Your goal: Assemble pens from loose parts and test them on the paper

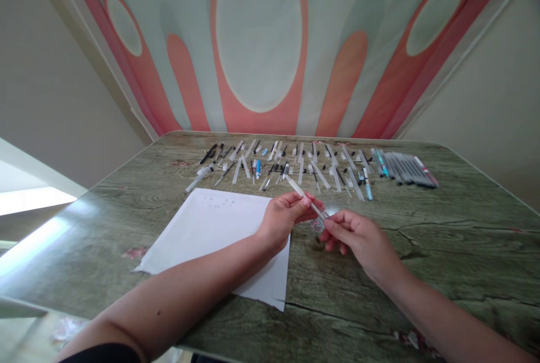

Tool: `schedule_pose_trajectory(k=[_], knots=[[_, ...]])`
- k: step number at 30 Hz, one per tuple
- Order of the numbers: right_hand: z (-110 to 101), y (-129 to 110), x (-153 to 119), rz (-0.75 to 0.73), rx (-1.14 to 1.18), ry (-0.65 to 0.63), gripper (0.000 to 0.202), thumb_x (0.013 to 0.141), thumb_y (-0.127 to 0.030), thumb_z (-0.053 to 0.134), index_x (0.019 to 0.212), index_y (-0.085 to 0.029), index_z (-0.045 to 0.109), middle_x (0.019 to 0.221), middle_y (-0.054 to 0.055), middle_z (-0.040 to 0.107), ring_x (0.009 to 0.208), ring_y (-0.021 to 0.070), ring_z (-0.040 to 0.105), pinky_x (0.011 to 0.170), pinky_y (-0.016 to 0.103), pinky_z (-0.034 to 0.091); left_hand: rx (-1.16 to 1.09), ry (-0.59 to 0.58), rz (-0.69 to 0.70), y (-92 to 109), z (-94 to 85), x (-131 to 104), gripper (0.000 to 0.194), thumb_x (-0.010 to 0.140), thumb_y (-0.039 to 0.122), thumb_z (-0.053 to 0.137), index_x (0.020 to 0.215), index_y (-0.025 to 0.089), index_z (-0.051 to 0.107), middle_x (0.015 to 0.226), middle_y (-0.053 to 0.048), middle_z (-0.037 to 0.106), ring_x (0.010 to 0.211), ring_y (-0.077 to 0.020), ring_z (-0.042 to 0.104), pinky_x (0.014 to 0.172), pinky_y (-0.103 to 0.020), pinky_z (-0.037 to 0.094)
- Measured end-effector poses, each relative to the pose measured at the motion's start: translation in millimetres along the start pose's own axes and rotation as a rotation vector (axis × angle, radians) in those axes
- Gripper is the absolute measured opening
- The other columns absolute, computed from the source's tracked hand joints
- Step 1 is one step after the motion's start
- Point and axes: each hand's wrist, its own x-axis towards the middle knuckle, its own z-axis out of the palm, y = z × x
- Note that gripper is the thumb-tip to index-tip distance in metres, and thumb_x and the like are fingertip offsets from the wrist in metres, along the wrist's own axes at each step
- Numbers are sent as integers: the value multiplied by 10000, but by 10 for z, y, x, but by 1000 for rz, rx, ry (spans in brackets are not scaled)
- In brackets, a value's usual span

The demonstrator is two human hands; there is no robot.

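Note:
A slim whitish pen [297,188] is held at a slant above the table, just past the right edge of a white paper sheet [219,228]. My left hand [282,218] grips its barrel between thumb and fingers, with the forearm crossing over the paper. At the pen's lower right end, my right hand [358,239] pinches it with thumb and forefinger while the other fingers curl below. Whether that end is a separate part, such as a tip or cap, is too blurred to tell. Small faint marks show near the paper's top edge.
Loose clear pen barrels, dark refills and caps [301,171] lie in two rows across the back of the wood-grain table [455,273]. A blue pen part [259,169] lies among them. Several assembled pens [405,169] sit side by side at the right. A patterned backdrop [261,36] stands behind.

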Motion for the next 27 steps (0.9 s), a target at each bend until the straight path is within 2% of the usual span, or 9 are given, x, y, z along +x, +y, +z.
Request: schedule_pose_trajectory(k=[3, 5, 8, 13, 17, 23, 25, 27], knots=[[2, -15, 5, 115, 198, -114, 314, 782, -476, 615, 762, -172, 538, 685, 35, 669, 508, 118, 586, 413, 202, 346, -2, -43, 3, 23, 12, -11, 254, 726, 294, 723, 888, 117, 638, 890, -92, 702, 843, -204, 669, 845, -382, 491], [3, -26, 12, 124, 221, -118, 325, 772, -484, 624, 752, -174, 529, 677, 28, 659, 496, 111, 575, 408, 199, 347, 3, -41, -11, 42, 14, -5, 268, 733, 305, 716, 907, 117, 636, 936, -102, 695, 857, -200, 665, 845, -375, 491], [4, -33, 25, 28, 79, -29, 318, 783, -490, 613, 778, -178, 547, 694, 31, 677, 519, 121, 594, 423, 208, 371, 13, 9, -16, 61, 5, 19, 290, 723, 298, 728, 928, 121, 624, 983, -103, 678, 878, -192, 652, 828, -370, 504], [8, -24, 20, -88, -193, 140, 271, 784, -466, 617, 777, -198, 580, 672, 14, 693, 536, 143, 621, 497, 242, 437, 51, 61, -22, 47, -39, 59, 274, 686, 311, 756, 735, 108, 577, 768, -40, 649, 708, -137, 630, 746, -348, 535], [-6, -24, 12, -127, -268, 206, 242, 787, -444, 619, 785, -203, 598, 672, 10, 689, 562, 156, 627, 569, 271, 469, 51, 77, -17, 34, -56, 63, 258, 687, 276, 756, 795, 107, 594, 732, -27, 637, 698, -130, 622, 717, -321, 534], [-49, -71, -11, -211, -351, 254, 211, 820, -412, 585, 849, -207, 623, 726, 12, 689, 648, 167, 636, 632, 279, 459, 22, 86, -12, 5, -42, 41, 258, 688, 223, 751, 868, 107, 607, 808, -47, 662, 716, -142, 647, 760, -319, 517], [-58, -76, -17, -197, -325, 232, 237, 842, -428, 550, 815, -202, 616, 703, 12, 675, 627, 158, 621, 590, 266, 442, 28, 72, 3, -14, -38, 32, 267, 688, 224, 751, 885, 114, 608, 837, -50, 669, 719, -141, 651, 765, -313, 513], [-60, -60, -8, -121, -176, 128, 276, 859, -446, 517, 772, -194, 589, 686, 13, 656, 594, 147, 605, 511, 244, 409, 46, 55, 32, -27, -36, 25, 267, 695, 229, 745, 896, 118, 608, 851, -47, 668, 730, -139, 651, 768, -306, 510]])
